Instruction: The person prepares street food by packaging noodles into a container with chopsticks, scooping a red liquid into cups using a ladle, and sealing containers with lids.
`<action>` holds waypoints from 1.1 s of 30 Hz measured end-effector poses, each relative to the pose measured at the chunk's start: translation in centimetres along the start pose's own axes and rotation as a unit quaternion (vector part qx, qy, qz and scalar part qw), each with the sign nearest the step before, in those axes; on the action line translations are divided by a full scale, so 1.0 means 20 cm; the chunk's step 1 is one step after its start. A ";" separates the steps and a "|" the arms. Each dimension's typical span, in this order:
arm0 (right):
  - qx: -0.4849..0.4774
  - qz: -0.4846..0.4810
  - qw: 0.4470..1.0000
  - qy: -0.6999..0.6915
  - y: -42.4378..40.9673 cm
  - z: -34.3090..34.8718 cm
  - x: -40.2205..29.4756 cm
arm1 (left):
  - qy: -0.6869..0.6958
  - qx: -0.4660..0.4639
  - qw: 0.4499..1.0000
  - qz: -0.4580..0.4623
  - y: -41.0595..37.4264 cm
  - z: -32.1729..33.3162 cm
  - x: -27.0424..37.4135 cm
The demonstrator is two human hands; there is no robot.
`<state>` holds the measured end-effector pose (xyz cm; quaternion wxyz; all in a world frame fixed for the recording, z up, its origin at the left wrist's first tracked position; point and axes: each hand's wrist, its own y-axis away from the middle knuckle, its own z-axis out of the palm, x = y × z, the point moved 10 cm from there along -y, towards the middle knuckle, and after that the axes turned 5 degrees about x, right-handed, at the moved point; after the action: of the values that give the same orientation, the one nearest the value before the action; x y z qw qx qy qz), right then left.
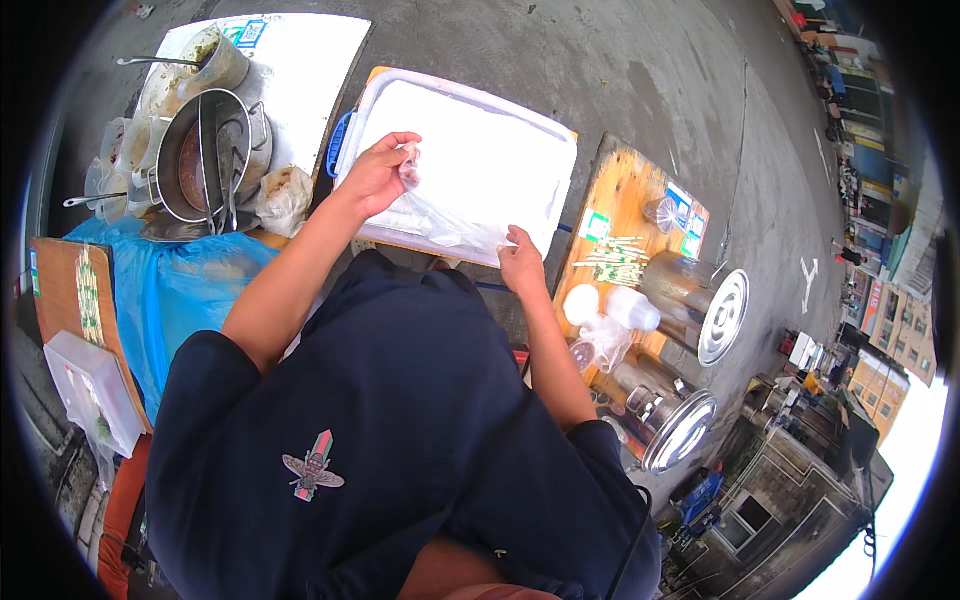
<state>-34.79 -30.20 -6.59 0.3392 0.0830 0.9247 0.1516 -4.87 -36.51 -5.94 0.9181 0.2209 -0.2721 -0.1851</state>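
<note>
A thin clear plastic bag (442, 214) is stretched between my two hands, over the near part of a large white plastic tub (551, 127). Pinched in my left hand (390, 171) is one gathered end of the bag, above the tub's left side. My right hand (520, 259) is at the tub's near right corner, where the bag's other end reaches its fingertips. White material, perhaps a cloth or sheet, fills the tub; glare hides its detail. A blue handle (339, 144) shows on the tub's left side.
At left, a steel pot (174, 127) with utensils stands beside plastic containers (135, 146) on a white table (315, 67). Blue plastic sheeting (169, 277) lies nearer. A wooden table (611, 180) at right bears wrapped chopsticks (615, 259), bowls and lidded steel canisters (679, 289).
</note>
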 end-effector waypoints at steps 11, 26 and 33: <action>-0.222 -0.055 0.964 -0.135 -0.17 0.17 -0.69 | -0.526 -0.035 0.830 0.183 0.32 0.58 0.12; -0.507 0.174 0.646 -0.544 -0.08 0.46 -0.82 | 0.163 0.095 0.981 0.040 0.78 -0.45 0.02; -0.491 0.253 0.589 -0.590 -0.22 0.64 -0.62 | 0.266 0.023 0.961 0.068 0.76 -0.42 0.05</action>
<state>-17.30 -34.68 -9.78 0.7475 0.2061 0.2492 0.5802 4.17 -21.62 -4.17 0.9623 0.2647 -0.0363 -0.0507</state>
